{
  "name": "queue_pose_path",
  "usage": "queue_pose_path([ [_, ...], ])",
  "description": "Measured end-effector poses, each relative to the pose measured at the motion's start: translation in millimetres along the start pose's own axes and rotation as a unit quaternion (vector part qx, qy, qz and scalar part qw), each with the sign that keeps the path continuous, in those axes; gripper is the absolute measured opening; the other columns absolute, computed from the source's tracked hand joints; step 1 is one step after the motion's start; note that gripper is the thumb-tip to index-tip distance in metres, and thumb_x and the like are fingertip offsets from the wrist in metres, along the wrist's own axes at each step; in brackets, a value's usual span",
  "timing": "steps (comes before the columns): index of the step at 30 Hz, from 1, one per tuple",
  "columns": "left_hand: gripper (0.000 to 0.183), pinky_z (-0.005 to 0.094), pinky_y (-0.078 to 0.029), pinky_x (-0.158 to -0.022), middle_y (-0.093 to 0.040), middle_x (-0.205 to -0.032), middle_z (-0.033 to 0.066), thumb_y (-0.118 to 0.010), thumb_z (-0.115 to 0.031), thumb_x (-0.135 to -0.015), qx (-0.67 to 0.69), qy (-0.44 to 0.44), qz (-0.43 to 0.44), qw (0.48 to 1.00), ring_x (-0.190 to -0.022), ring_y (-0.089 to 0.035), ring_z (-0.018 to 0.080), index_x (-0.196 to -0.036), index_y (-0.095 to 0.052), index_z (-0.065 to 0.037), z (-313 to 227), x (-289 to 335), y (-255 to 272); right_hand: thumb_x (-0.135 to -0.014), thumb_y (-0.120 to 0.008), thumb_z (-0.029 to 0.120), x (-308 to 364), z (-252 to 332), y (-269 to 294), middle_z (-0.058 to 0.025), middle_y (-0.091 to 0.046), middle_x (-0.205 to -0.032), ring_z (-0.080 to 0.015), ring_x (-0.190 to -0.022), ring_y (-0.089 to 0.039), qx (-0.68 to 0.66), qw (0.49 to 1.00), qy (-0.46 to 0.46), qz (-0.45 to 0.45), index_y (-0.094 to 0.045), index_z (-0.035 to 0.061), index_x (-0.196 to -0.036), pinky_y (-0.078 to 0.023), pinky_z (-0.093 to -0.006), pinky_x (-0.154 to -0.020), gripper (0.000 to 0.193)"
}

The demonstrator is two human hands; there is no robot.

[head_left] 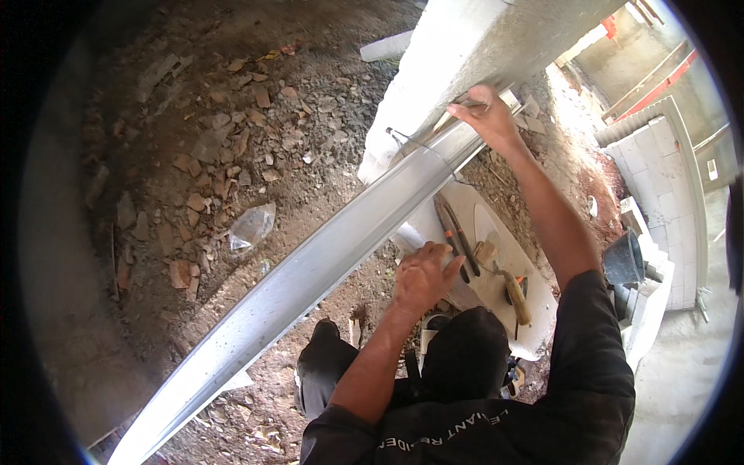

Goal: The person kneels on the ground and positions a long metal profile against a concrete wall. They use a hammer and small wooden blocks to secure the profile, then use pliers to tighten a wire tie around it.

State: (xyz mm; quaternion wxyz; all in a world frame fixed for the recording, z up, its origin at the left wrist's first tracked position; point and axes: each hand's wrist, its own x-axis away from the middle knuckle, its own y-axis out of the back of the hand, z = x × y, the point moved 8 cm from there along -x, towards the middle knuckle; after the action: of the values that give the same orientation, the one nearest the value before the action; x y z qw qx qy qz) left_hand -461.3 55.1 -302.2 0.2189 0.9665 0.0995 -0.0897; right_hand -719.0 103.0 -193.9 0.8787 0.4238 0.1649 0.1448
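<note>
A long silvery metal channel [310, 256] runs slantwise from the lower left up to a pale masonry block. My right hand [490, 116] is at its upper end, thumb and fingers pinched round something thin and dark that I cannot make out. A thin dark wire [422, 147] crosses the channel just below that hand. Lower down, my left hand [425, 279] hovers or rests beside a whitish board [496, 225], fingers apart and holding nothing. Next to its fingertips lie long-handled pliers or snips [457, 236] with orange and black handles. A wooden-handled tool [517, 298] lies farther right.
The pale masonry block [457, 54] rises at the top. Broken brick and stone rubble [225, 155] covers the ground to the left, with a see-through plastic bag [253, 227] on it. A dark bucket [624, 258] and a low block wall [659, 178] stand to the right.
</note>
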Motion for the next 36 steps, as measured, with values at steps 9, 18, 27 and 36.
queue_pose_path([
  [9, 0.029, 0.0392, -0.052, -0.069, -0.066, -0.092, 0.0172, -0.068, -0.028, -0.084, -0.04, 0.002, -0.023, 0.999, -0.079, -0.066, 0.0324, -0.099, -0.064, -0.003, 8, -19, -16, -0.073, -0.076, 0.049, 7, 4, 12, -0.0247, -0.052, -0.122, -0.026, -0.106, -0.059, -0.039, 0.999, 0.027, -0.017, -0.045, -0.0091, -0.125, -0.05, -0.0352, -0.091, 0.084],
  [18, 0.026, 0.0363, -0.052, -0.064, -0.065, -0.09, 0.0181, -0.066, -0.019, -0.085, -0.017, 0.031, -0.021, 0.999, -0.073, -0.066, 0.0285, -0.099, -0.063, 0.002, 37, -28, -41, -0.081, -0.07, 0.038, 55, -66, 96, -0.008, -0.063, -0.097, -0.0165, -0.091, -0.059, -0.176, 0.976, 0.019, -0.128, -0.06, -0.0005, -0.11, -0.047, -0.03, -0.082, 0.05],
  [27, 0.034, 0.0327, -0.051, -0.073, -0.066, -0.097, 0.0129, -0.067, -0.02, -0.086, 0.05, 0.095, 0.024, 0.994, -0.084, -0.064, 0.0202, -0.114, -0.06, 0.0, 42, -42, -63, -0.078, -0.069, 0.052, 132, -143, 35, -0.0149, -0.063, -0.087, -0.0231, -0.082, -0.062, -0.085, 0.994, -0.071, -0.006, -0.064, -0.0001, -0.101, -0.049, -0.036, -0.071, 0.057],
  [36, 0.028, 0.0367, -0.049, -0.07, -0.065, -0.088, 0.0143, -0.063, -0.019, -0.087, 0.126, 0.151, 0.046, 0.979, -0.076, -0.062, 0.0227, -0.105, -0.059, 0.002, 42, -43, -87, -0.079, -0.069, 0.044, 184, -133, 1, -0.0178, -0.06, -0.103, -0.0287, -0.087, -0.064, -0.143, 0.98, -0.097, 0.098, -0.06, 0.0012, -0.113, -0.05, -0.0372, -0.074, 0.055],
])
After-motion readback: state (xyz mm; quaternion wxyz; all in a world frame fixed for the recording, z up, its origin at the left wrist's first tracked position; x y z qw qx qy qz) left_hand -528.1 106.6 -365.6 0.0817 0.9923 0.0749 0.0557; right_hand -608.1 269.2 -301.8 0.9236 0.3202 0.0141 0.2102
